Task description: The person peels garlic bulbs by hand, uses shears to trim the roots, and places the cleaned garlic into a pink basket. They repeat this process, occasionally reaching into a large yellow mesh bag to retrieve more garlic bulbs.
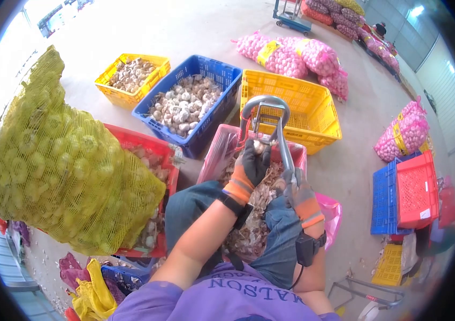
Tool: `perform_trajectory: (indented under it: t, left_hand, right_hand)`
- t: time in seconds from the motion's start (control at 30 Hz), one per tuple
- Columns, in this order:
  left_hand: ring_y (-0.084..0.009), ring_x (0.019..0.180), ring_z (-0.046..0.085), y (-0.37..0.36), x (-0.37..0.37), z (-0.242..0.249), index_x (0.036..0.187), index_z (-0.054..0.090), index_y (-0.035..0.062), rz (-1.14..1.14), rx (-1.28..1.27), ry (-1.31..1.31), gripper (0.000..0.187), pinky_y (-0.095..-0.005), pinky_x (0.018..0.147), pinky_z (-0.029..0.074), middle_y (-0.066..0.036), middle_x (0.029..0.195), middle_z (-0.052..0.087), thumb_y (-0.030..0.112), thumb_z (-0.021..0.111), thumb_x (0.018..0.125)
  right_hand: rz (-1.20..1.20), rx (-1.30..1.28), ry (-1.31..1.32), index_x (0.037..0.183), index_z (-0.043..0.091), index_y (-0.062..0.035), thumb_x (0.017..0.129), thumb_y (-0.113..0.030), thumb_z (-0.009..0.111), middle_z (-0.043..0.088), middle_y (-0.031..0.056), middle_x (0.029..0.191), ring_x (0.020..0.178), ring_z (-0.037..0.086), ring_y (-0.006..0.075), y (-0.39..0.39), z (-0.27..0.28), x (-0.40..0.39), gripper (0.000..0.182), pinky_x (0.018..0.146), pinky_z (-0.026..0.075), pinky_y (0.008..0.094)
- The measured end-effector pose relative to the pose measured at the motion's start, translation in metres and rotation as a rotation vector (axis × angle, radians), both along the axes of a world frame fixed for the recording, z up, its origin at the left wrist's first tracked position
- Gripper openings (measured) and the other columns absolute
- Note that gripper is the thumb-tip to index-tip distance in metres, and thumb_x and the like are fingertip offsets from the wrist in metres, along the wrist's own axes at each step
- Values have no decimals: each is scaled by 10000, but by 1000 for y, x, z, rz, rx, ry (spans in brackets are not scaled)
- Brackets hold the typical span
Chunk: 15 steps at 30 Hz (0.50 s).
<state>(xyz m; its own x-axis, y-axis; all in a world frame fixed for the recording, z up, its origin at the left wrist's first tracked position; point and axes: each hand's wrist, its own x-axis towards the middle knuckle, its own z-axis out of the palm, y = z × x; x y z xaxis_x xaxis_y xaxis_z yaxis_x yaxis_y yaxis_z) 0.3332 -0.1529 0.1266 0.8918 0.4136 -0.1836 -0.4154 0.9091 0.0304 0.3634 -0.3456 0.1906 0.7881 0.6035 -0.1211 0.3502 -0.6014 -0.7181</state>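
My left hand (pixel 254 167), in an orange and grey glove, is closed around a garlic bulb (pixel 260 146) just below the curved metal frame of a cutting tool (pixel 278 115). The glove on my right hand (pixel 298 195) is wrapped round the lower end of the tool's grey handle. Beneath both hands, a pinkish crate (pixel 214 155) between my knees holds loose garlic skins (pixel 254 224). Past the tool, a yellow crate (pixel 313 115) shows bare slats inside. Left of it, a blue crate (pixel 222 63) holds many garlic bulbs (pixel 184 104).
A bulging yellow-green net sack (pixel 61 171) leans over a red crate (pixel 171 176) at the left. A small yellow crate (pixel 115 96) holds garlic. Pink net sacks (pixel 291 56) lie behind. Stacked blue and red crates (pixel 417 192) stand at the right.
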Motion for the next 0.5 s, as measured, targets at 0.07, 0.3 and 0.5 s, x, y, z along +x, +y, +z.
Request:
perform_trajectory:
  t: [0.07, 0.3, 0.5]
  left_hand:
    - [-172, 853, 592, 1, -2, 2, 1048, 500, 45, 7, 45, 10, 261, -245, 701, 529, -74, 1004, 569, 277, 469, 933]
    - [-177, 786, 604, 12, -4, -10, 1019, 515, 66, -113, 36, 45, 259, -236, 602, 516, -73, 939, 586, 305, 479, 927]
    - [-155, 688, 603, 20, -4, -8, 966, 546, 83, -226, 71, 144, 284, -242, 534, 503, -43, 830, 606, 354, 536, 881]
  right_hand:
    - [-7, -15, -8, 1188, 452, -78, 908, -225, 444, 602, 218, 856, 740, 590, 384, 2, -6, 1, 317, 621, 474, 442]
    - [-92, 198, -227, 1042, 540, -50, 907, -239, 456, 612, 157, 752, 675, 592, 353, 30, -56, 10, 247, 639, 475, 408]
    - [-121, 237, -350, 1039, 557, -57, 902, -247, 459, 638, 150, 819, 780, 622, 334, 58, -107, 29, 254, 670, 483, 392]
